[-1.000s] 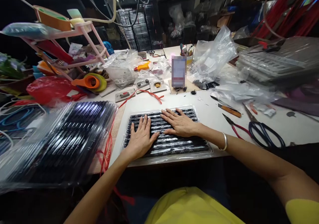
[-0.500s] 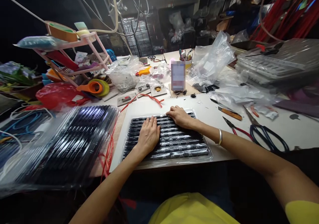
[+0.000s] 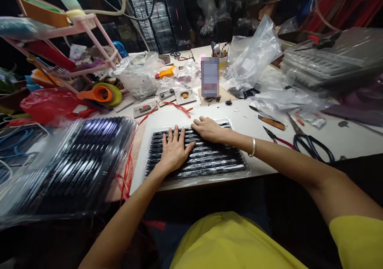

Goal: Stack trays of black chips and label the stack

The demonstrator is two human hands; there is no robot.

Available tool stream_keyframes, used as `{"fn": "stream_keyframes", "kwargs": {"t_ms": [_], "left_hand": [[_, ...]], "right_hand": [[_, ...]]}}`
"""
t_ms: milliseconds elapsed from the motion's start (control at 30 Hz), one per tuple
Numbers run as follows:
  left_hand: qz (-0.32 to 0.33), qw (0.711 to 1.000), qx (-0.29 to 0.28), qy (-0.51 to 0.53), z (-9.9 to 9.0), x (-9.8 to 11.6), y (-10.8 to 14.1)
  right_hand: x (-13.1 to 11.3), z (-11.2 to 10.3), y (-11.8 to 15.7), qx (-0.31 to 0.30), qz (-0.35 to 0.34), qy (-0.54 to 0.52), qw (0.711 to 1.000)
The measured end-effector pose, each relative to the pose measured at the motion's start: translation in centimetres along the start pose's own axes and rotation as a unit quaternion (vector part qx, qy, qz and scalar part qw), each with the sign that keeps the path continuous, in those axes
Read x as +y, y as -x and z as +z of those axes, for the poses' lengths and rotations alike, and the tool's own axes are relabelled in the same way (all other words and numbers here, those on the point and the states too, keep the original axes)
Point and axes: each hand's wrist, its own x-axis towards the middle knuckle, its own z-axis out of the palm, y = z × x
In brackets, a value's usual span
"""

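A clear plastic tray [image 3: 247,170] lies on the white worktop in front of me, its rows filled with long black parts [image 3: 214,158]. My left hand [image 3: 174,152] rests flat on the left half of these rows, fingers spread and thumb out to the right. Toward the tray's far edge, my right hand [image 3: 211,130] bends over the back rows with its fingers curled together. Its fingertips touch the rows near the middle; whether they pinch anything is hidden.
Left of the tray stands a stack of similar filled trays [image 3: 74,165], with red plastic twine [image 3: 128,169] between. To the right lie scissors [image 3: 312,146], pliers [image 3: 277,138] and an orange-handled knife [image 3: 271,122]. Clear bags [image 3: 254,55] and a pink rack [image 3: 98,45] stand farther back.
The left hand's fingers have spread apart, with the thumb moved away from them. The right hand stays curled over the back rows. The whole view has shifted slightly.
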Motion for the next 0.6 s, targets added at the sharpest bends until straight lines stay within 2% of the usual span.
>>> {"fn": "stream_keyframes", "kwargs": {"t_ms": [133, 200, 267, 333, 467, 533, 600], "left_hand": [[-0.014, 1.0, -0.006, -0.008, -0.2, 0.5, 0.2], [-0.017, 1.0, -0.005, -0.004, -0.2, 0.7, 0.2], [-0.022, 1.0, -0.01, 0.008, -0.4, 0.7, 0.2], [-0.001, 0.999, -0.033, 0.025, -0.7, 0.1, 0.3], [0.106, 0.989, -0.093, 0.049, -1.3, -2.9, 2.2], [0.109, 0.988, -0.094, 0.045, -1.3, -4.6, 3.8], [0.072, 0.994, -0.07, 0.039, -1.1, -5.8, 5.3]], "right_hand": [[0.3, -0.2, 5.4, 0.05, 0.013, -0.016, 0.999], [-0.6, 0.4, 7.6, 0.108, 0.027, -0.021, 0.994], [-1.5, 1.7, 9.1, 0.14, 0.026, -0.02, 0.99], [-2.1, 3.1, 9.7, 0.136, 0.02, -0.013, 0.99], [-2.1, 4.4, 9.6, 0.132, 0.019, -0.012, 0.991], [-1.9, 4.3, 9.5, 0.134, 0.018, -0.019, 0.991], [-1.9, 4.2, 9.5, 0.133, 0.017, -0.028, 0.991]]}}
